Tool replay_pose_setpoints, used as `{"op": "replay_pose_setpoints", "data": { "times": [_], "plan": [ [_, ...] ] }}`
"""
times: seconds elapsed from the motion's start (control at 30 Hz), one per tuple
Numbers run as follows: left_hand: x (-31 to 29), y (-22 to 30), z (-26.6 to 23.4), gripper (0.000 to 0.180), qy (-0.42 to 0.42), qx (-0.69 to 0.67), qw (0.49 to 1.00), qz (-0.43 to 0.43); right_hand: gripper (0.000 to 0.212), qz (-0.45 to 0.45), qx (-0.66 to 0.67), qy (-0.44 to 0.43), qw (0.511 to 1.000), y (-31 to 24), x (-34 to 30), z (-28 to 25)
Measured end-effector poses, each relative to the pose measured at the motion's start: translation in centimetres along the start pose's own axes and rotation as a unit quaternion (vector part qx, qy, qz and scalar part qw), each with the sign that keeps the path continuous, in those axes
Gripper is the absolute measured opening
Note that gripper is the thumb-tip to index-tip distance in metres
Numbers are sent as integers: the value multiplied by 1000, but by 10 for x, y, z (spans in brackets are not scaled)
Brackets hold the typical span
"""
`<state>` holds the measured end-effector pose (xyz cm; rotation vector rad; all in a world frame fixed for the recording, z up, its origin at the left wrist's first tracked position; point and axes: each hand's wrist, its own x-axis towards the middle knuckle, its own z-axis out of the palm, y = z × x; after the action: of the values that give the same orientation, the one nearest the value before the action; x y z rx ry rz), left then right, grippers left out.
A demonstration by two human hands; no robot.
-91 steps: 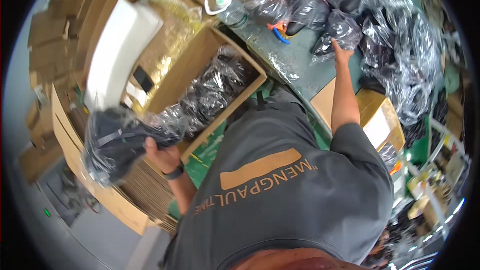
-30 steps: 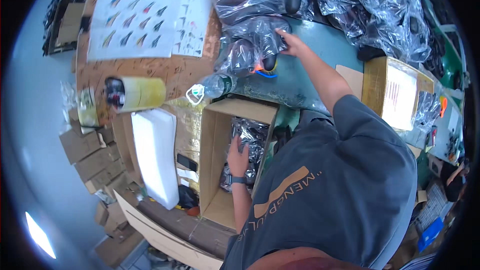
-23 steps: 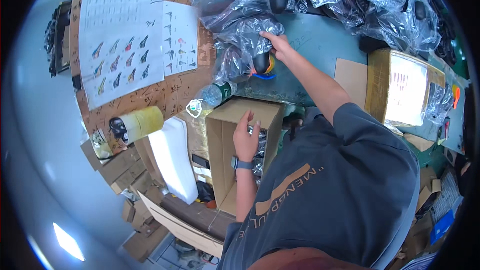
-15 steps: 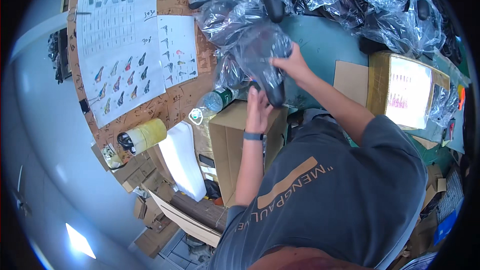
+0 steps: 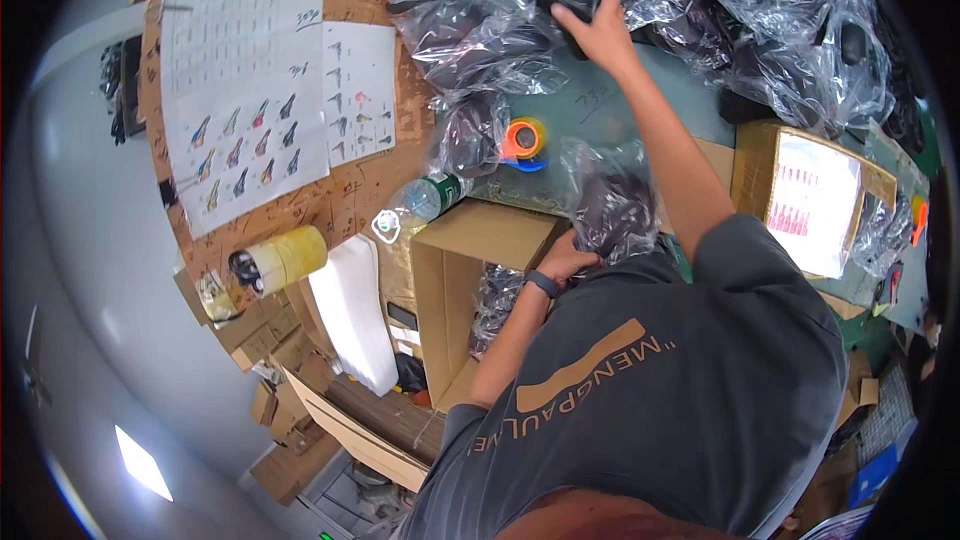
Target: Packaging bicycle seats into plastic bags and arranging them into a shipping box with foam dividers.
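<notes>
Far L, white printed sheets [image 5: 245, 140] w/ small coloured pics lie on a scuffed brown board [image 5: 360, 185]; nearer, I see a yellow-wrapped cylinder [image 5: 285, 260], then a white foam slab [image 5: 352, 315] and a black phone [image 5: 402, 317]. A clear plastic bottle w/ white handle [image 5: 420, 202] lies just beyond an open brown cardboard box [image 5: 432, 285], which holds clear-bagged dark pieces [image 5: 495, 300]. Farther off, an orange-and-yellow tape roll [image 5: 523, 140] sits on the green bench [image 5: 590, 100].

Centre, the L hand [image 5: 567, 258] grips the near end of a dark piece in a clear plastic bag [image 5: 615, 205], R of the box, in front of the grey shirt [image 5: 650, 390]. The R hand [image 5: 603, 40], thumb & forefinger wide apart, is at the far pile of clear-bagged dark goods [image 5: 680, 10]; contact I can't tell. Far R, a yellow-taped carton [image 5: 755, 180] w/ white label.
</notes>
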<state>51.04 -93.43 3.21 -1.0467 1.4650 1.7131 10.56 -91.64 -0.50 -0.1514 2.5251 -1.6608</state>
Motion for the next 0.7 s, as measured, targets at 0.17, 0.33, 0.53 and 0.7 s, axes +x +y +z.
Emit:
{"op": "replay_pose_setpoints", "data": {
  "times": [0.17, 0.33, 0.53, 0.7],
  "plan": [
    [-14, -42, -14, 59, -41, -97, 994, 13, 151, 134, -83, 48, 986, -23, 45, 41],
    [-93, -43, -25, 68, -79, -230, 966, 91, 154, -28, -138, -69, 988, 1, 5, 21],
    [-148, -141, -67, 114, -74, -403, 880, 241, 130, -28, -294, -170, 940, 24, -48, -20],
    [-214, -136, -87, 100, -100, -355, 834, 410, 119, -141, -377, -237, 884, 132, -181, -66]
  ]
}}
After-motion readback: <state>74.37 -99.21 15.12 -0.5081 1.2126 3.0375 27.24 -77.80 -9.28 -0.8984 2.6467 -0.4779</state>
